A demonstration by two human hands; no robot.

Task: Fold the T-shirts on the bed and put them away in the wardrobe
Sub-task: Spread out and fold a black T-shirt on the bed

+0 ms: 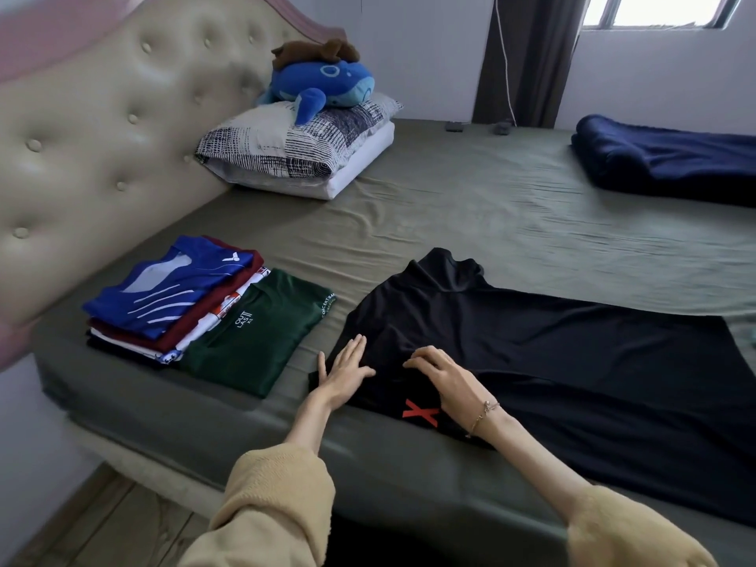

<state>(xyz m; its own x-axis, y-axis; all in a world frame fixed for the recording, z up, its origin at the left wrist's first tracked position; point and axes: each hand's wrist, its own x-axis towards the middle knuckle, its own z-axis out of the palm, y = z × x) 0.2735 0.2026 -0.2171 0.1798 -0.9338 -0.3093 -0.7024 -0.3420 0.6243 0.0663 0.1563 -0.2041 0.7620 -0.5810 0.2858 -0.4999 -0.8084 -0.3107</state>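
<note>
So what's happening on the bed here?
A person is folding T-shirts. Both hands rest on a black T-shirt spread over the bed: the left hand lies flat, the right hand has its fingers curled on the cloth. A stack of folded shirts and a folded green shirt lie alongside.

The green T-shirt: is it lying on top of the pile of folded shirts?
No, the green T-shirt lies folded on the bed sheet beside the pile.

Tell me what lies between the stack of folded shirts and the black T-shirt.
The folded green T-shirt, seen in the head view, beside the stack; bare sheet separates it from the black T-shirt.
</note>
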